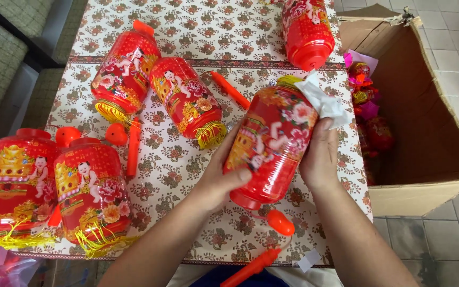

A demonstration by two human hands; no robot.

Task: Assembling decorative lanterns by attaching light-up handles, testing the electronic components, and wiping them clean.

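Here, both hands' grip, left (pixel 220 183) & right (pixel 320 157), round red lantern (pixel 272 143); table edge (pixel 354 159) near.

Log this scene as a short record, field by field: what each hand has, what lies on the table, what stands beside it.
left hand: grips the lower side of the held red lantern
right hand: holds the lantern's other side, fingers by a white wrapper at its top
table: floral cloth, five other red lanterns lying about, one at the far edge
loose parts: orange stick, orange handle at the near edge
cardboard box: open, right of the table, more wrapped lanterns inside
floor: grey tiles
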